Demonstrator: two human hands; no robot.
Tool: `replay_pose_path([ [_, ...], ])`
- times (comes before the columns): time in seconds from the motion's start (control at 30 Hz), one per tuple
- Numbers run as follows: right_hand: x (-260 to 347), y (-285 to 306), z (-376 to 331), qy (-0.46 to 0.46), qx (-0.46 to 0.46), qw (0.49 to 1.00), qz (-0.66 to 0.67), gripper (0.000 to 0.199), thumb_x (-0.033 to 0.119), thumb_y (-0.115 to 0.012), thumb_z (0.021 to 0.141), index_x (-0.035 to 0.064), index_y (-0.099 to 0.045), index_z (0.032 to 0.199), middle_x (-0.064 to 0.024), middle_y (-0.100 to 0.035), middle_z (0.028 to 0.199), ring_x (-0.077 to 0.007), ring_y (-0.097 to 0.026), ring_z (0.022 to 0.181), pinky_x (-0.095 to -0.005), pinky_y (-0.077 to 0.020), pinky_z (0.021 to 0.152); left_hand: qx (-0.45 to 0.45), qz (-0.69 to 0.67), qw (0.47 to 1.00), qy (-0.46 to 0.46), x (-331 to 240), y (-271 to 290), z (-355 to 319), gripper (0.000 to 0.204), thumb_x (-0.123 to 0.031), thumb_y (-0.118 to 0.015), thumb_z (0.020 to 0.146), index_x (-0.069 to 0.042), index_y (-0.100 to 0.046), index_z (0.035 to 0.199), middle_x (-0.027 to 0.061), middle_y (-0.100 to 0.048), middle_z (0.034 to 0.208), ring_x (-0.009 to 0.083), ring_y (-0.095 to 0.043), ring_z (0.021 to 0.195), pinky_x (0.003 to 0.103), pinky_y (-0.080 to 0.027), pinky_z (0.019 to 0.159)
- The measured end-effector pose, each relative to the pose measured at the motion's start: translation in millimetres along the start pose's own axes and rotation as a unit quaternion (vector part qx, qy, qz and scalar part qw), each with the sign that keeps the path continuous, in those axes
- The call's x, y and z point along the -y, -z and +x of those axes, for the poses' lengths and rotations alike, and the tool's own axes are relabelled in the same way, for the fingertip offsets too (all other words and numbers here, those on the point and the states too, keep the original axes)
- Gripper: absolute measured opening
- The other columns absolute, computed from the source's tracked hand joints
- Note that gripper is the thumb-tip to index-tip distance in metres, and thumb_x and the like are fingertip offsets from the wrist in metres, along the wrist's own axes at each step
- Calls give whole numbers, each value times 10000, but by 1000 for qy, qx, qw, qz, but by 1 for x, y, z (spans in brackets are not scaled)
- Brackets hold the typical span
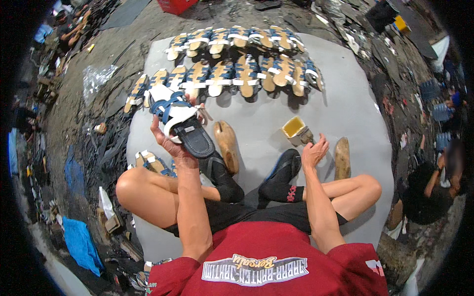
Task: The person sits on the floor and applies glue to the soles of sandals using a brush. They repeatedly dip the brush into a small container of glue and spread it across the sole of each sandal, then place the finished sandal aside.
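Black-insoled sandal (193, 135): strapped, raised in the left hand (173, 144)
Left grip: fingers clamped around it
Brush (306, 135): at the yellow-filled tub (286, 131); right hand (315, 153) touches it, grip unclear
Tan-footbed sandals (245, 76): rows, strapped; remaining work unclear

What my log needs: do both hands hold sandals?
No, the left hand holds a strappy sandal, the right hand a brush.

Here's the sandal (190, 130), black insole, blue-and-white straps, held aloft and tilted, heel lower right; over to the right, the brush (306, 136) meets a square, yellow-filled tub (292, 139).
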State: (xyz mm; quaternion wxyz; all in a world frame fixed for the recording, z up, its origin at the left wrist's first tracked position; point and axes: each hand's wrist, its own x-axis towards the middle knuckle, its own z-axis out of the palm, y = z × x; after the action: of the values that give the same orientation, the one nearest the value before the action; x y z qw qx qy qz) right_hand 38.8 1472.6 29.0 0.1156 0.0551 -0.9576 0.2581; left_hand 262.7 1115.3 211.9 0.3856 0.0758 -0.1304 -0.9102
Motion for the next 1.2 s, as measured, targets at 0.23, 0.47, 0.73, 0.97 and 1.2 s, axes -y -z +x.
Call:
replay_pose_path([
  [0.23, 137, -24, -113, 131, 386, 887, 218, 649, 286, -750, 933, 39, -503, 1480, -304, -648, 1175, -451, -627, 1117, -523, -474, 1011, 20, -27, 999, -18, -11, -21, -10, 1066, -715, -550, 960, 109, -286, 1582, 335, -563, 1426, 499, -632, 1203, 554, -603, 973],
  [0.47, 173, -68, -184, 140, 321, 923, 157, 660, 250, -711, 959, 34, -476, 1536, -315, -627, 1138, -468, -610, 1065, -537, -494, 977, 71, -124, 990, 9, -6, -58, -20, 1066, -687, -618, 955, 88, -268, 1597, 311, -514, 1476, 470, -539, 1341, 548, -560, 1071],
  [0.73, 185, -48, -159, 200, 392, 894, 80, 698, 275, -717, 973, 128, -420, 1587, -318, -542, 1373, -471, -515, 1316, -556, -459, 1084, 126, -145, 980, -56, -37, -24, -23, 1046, -673, -587, 956, 58, -246, 1622, 266, -461, 1566, 505, -489, 1387, 649, -470, 1111],
  [0.97, 171, -66, -171, 179, 390, 894, 127, 913, 163, -763, 911, 59, -221, 1638, -350, -563, 1332, -522, -548, 1242, -591, -463, 1052, 111, -149, 981, -52, -40, -27, -38, 1058, -676, -590, 956, 65, -230, 1621, 353, -477, 1517, 517, -518, 1350, 618, -447, 1134],
  [1.2, 183, 16, -93, -230, 527, 613, 542, 647, 289, -791, 964, 41, -472, 1469, -112, -651, 1249, -245, -692, 1065, -436, -610, 923, 96, -103, 986, -89, -51, 1, -39, 1011, -666, -550, 985, 93, -264, 1590, 297, -499, 1520, 479, -555, 1348, 641, -495, 1101],
])
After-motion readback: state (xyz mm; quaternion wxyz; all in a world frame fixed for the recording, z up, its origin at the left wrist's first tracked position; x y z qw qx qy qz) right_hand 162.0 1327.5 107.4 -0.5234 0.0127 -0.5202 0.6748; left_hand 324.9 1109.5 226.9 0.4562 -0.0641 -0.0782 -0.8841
